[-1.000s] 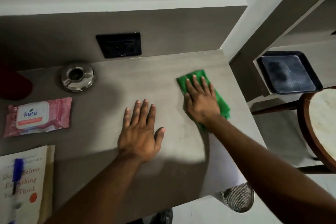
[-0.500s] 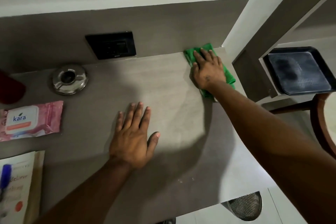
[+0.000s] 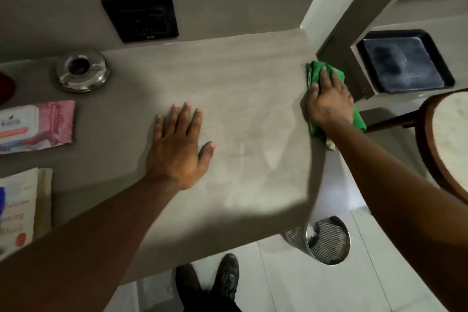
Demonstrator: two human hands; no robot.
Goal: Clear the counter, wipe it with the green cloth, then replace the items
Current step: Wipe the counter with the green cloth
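green cloth (image 3: 315,76) under flat right hand (image 3: 329,104) | left hand (image 3: 177,152) spread on counter (image 3: 240,99)

right hand (image 3: 329,106) | green cloth (image 3: 315,75) | slid from back wall to counter's right edge

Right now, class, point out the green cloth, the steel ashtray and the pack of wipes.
green cloth (image 3: 314,72), head view, on its far folded corner.
steel ashtray (image 3: 97,78), head view, on its outer rim.
pack of wipes (image 3: 57,119), head view, on its pink wrapper.

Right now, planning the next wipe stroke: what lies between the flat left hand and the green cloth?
Only bare counter, in the head view: no item lies between the left hand and the green cloth.
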